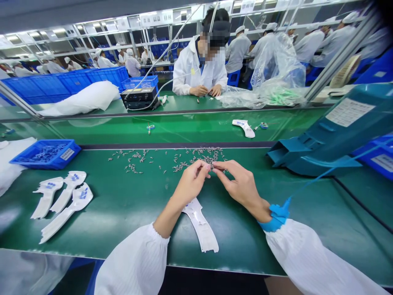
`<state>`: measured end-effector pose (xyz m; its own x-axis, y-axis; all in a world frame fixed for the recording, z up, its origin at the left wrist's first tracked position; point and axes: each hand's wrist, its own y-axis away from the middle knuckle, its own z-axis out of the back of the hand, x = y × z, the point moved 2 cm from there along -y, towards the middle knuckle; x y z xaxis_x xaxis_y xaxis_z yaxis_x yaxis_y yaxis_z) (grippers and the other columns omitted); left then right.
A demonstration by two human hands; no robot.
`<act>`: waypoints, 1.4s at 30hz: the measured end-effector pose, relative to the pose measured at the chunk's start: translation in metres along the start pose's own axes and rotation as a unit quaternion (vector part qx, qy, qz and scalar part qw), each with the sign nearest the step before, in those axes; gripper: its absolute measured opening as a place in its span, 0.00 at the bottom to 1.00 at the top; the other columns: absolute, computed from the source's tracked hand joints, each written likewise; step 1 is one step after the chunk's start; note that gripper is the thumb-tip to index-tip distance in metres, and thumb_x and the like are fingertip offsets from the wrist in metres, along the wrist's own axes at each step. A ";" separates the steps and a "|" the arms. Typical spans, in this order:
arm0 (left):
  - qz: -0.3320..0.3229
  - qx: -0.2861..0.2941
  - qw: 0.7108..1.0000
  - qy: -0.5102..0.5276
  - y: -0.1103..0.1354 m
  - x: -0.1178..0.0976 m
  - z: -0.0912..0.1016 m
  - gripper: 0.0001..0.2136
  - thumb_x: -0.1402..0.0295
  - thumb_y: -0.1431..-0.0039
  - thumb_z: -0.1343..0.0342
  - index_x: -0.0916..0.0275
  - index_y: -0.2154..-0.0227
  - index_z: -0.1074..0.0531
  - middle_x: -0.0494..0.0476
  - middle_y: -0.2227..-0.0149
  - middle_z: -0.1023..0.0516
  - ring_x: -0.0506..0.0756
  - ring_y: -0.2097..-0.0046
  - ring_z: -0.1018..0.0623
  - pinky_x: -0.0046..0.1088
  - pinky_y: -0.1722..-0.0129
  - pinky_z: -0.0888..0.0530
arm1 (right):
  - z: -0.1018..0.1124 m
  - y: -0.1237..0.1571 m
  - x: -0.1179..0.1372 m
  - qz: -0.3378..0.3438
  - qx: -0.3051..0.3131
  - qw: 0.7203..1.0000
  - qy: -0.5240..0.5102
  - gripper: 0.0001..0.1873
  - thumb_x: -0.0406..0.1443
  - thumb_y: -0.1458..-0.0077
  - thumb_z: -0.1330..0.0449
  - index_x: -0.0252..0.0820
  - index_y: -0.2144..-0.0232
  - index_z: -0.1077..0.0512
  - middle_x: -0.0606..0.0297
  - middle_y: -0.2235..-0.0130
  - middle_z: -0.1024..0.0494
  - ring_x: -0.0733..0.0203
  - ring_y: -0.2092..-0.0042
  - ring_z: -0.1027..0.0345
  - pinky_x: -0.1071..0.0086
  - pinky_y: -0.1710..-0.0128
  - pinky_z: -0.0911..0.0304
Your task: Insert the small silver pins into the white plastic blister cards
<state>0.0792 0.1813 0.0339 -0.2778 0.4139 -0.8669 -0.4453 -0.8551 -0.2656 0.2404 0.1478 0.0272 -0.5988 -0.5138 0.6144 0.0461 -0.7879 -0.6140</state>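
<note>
My left hand (193, 179) and my right hand (240, 183) meet at the near edge of a pile of small metal parts (208, 155). The fingers of both are pinched closed, almost tip to tip. What sits between the fingertips is too small to make out. Below my left hand lies a white curved plastic shell (201, 225), its upper end partly hidden by my wrist. A blue wrist strap (276, 218) with a coiled cord circles my right wrist. More metal parts (135, 159) are scattered to the left of the pile.
Three white shells (72, 200) lie at left, near a blue bin (46, 153) of blue parts. A teal machine (334, 127) stands at right. On the green belt (190, 129) rests another white shell (245, 128). A co-worker (201, 61) sits opposite.
</note>
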 end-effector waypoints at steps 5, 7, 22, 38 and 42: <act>-0.051 -0.019 0.996 -0.069 0.002 -0.008 0.010 0.07 0.65 0.32 0.49 0.59 0.65 0.30 0.51 0.64 0.26 0.53 0.61 0.27 0.29 0.59 0.31 | -0.003 -0.002 -0.012 -0.183 0.057 0.957 -0.219 0.15 0.42 0.43 0.36 0.46 0.54 0.23 0.63 0.63 0.18 0.56 0.60 0.23 0.60 0.55 0.29; -0.067 -0.025 0.994 -0.084 0.003 -0.008 0.013 0.05 0.66 0.33 0.48 0.58 0.64 0.29 0.51 0.64 0.25 0.54 0.60 0.27 0.30 0.58 0.31 | -0.001 -0.005 -0.014 -0.220 0.066 0.926 -0.301 0.19 0.44 0.45 0.34 0.45 0.52 0.25 0.66 0.69 0.20 0.58 0.63 0.24 0.62 0.58 0.29; -0.092 -0.037 0.986 -0.135 0.006 -0.006 0.019 0.08 0.68 0.33 0.49 0.57 0.57 0.26 0.52 0.60 0.21 0.54 0.59 0.22 0.32 0.57 0.27 | 0.074 -0.036 0.004 -0.166 -0.009 0.985 -0.050 0.16 0.47 0.45 0.36 0.44 0.60 0.21 0.60 0.61 0.17 0.53 0.61 0.23 0.61 0.59 0.29; -0.083 -0.054 0.966 -0.239 0.088 -0.018 0.036 0.09 0.65 0.31 0.52 0.54 0.54 0.28 0.55 0.54 0.21 0.59 0.51 0.23 0.40 0.53 0.24 | 0.280 -0.095 -0.027 -0.077 -0.063 0.908 0.408 0.11 0.37 0.38 0.43 0.48 0.60 0.20 0.58 0.65 0.18 0.51 0.68 0.27 0.56 0.65 0.39; -0.119 -0.015 0.951 -0.286 0.128 -0.013 0.013 0.10 0.67 0.35 0.47 0.53 0.52 0.27 0.56 0.49 0.21 0.64 0.42 0.27 0.46 0.48 0.25 | 0.181 -0.068 -0.021 -0.063 0.137 0.958 0.244 0.12 0.39 0.38 0.44 0.50 0.58 0.21 0.64 0.64 0.16 0.53 0.67 0.24 0.61 0.67 0.33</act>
<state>0.0146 0.0709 0.0170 -0.5932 0.6915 -0.4123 -0.5307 -0.7209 -0.4456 0.3940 0.1511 0.1460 -0.9126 -0.2419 0.3297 0.1170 -0.9271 -0.3561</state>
